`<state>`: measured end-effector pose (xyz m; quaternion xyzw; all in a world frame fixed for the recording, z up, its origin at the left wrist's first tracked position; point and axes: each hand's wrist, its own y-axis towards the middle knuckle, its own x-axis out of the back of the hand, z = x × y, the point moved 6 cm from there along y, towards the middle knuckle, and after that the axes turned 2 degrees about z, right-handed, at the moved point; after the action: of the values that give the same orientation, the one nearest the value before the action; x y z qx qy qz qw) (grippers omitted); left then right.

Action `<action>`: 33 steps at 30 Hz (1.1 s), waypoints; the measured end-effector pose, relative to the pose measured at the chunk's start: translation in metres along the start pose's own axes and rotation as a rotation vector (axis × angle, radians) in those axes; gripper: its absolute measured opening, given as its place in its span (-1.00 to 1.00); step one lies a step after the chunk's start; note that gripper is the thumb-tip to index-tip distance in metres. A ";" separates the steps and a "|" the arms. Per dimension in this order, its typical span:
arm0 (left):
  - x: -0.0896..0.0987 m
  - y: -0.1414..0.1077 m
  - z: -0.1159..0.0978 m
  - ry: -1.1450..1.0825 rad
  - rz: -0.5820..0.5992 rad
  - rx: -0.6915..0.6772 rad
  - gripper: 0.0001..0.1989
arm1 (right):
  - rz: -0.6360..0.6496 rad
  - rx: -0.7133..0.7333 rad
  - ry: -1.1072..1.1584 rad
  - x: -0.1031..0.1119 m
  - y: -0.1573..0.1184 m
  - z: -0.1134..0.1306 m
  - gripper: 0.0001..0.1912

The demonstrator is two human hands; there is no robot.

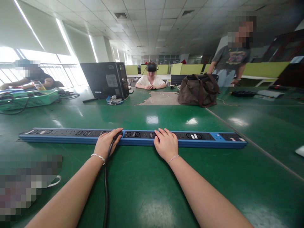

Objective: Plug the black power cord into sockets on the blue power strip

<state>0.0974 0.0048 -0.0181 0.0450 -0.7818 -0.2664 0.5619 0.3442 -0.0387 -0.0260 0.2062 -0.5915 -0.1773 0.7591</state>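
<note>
A long blue power strip (140,142) with black sockets lies crosswise on the green table (133,177). My left hand (106,143) is closed around the black plug (118,135) of a cable, at the strip's sockets left of its middle. From there the black cable (106,186) runs down towards the bottom edge. Whether the plug sits in a socket is hidden by the fingers. Right of the middle, my right hand (166,142) rests on the strip, palm down, with its fingers apart and holding nothing.
Behind the strip stand a black computer case (104,80), gloves (114,100) and a brown bag (198,90). A green basket (35,98) with cables is at the far left. People are at the left, across the table and at the back right. A blurred-out item lies front left.
</note>
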 end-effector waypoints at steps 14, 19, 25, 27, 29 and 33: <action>0.058 -0.026 0.113 -0.423 -0.598 0.641 -0.62 | -0.003 0.004 -0.016 -0.001 0.000 -0.001 -0.62; 0.051 -0.022 0.120 -0.337 -0.451 0.617 -0.62 | -0.003 0.001 -0.023 -0.002 0.000 -0.001 -0.62; 0.039 -0.015 0.114 -0.227 -0.206 0.504 -0.63 | 0.006 0.002 -0.031 -0.001 0.000 -0.001 -0.62; 0.037 -0.014 0.113 -0.229 -0.185 0.463 -0.64 | 0.004 0.002 -0.033 -0.001 0.000 -0.001 -0.62; 0.037 -0.014 0.113 -0.238 -0.182 0.441 -0.64 | 0.005 0.004 -0.033 -0.002 0.000 -0.001 -0.62; 0.038 -0.014 0.114 -0.230 -0.191 0.418 -0.63 | 0.004 0.005 -0.030 -0.001 0.001 -0.001 -0.62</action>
<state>-0.0229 0.0205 -0.0186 0.2032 -0.8708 -0.1543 0.4202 0.3444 -0.0375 -0.0269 0.2041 -0.6035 -0.1774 0.7501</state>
